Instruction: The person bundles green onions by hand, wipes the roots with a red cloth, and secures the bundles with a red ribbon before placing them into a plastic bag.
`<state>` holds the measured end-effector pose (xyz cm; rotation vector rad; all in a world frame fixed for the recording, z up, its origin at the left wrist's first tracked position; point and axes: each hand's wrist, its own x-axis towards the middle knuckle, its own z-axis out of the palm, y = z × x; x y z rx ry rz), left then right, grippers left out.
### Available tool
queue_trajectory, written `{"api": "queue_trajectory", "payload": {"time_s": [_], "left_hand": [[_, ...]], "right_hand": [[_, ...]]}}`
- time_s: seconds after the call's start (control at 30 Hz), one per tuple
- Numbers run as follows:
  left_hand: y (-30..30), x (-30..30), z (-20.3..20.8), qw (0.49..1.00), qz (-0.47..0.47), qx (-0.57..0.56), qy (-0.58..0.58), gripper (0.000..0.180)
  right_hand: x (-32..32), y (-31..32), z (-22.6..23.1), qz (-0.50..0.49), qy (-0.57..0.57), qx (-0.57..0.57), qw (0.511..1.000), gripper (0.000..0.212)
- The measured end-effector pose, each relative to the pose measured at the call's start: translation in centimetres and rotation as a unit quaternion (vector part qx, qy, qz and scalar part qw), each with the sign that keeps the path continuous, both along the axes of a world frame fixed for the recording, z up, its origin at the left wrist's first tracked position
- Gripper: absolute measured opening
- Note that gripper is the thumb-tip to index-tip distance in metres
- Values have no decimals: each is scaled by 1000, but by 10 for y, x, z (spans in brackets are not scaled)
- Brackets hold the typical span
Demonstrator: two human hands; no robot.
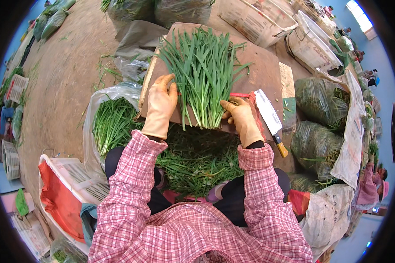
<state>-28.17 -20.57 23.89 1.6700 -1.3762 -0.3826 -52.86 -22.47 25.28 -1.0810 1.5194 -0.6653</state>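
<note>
A loose bunch of long green leaves like garlic chives [204, 74] lies on a brown board [263, 57], its pale cut ends toward me. My left hand [160, 105], in a tan rubber glove, stands at the bunch's left side, thumb apart from the fingers. At the lower right of the stems is my right hand [241, 116], gloved alike, its fingers loosely bent against the bunch's edge with nothing visibly gripped. A knife [270, 114] with a broad blade and wooden handle rests to the right. Red material [254, 111] lies between it and my right hand.
Leaf scraps [197, 162] heap below the board, between my legs. A clear bag of greens [114, 122] stands left, above a white crate [74, 175] with red cloth. Stuffed bags [318, 140] crowd the right. White crates [254, 22] and dark bags [180, 11] stand beyond the board.
</note>
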Motion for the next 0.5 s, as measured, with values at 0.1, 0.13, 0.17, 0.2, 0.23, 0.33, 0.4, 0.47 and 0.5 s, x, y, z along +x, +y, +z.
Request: {"api": "queue_trajectory", "payload": {"time_s": [0.1, 0.13, 0.17, 0.2, 0.23, 0.33, 0.4, 0.47, 0.5], "left_hand": [[-1, -21, 8, 996, -52, -44, -55, 52], [-1, -36, 9, 996, -67, -1, -51, 58], [-2, -48, 12, 995, -80, 41, -50, 65], [-4, -53, 3, 991, -116, 48, -44, 69], [-7, -56, -7, 988, -144, 18, -53, 69], [-11, -67, -20, 989, -137, -48, 9, 66], [-11, -59, -26, 988, -93, -88, 90, 63], [-11, -55, -31, 984, -106, -99, 103, 62], [-10, -55, -32, 983, -117, -96, 106, 61]], "right_hand": [[3, 2, -10, -35, -53, 8, 998, 55], [4, 3, -8, -42, -55, 9, 998, 54], [7, 4, -3, -45, -58, 8, 997, 53], [11, 6, 11, -32, -54, 17, 998, 54], [16, 5, 10, -12, -13, -26, 999, 55], [18, 3, -8, 1, 110, -106, 988, 59], [22, 2, 1, -22, 64, -47, 997, 59], [20, 2, 1, -40, -9, -22, 999, 61], [17, 2, -2, -44, -15, -16, 999, 62]]}}
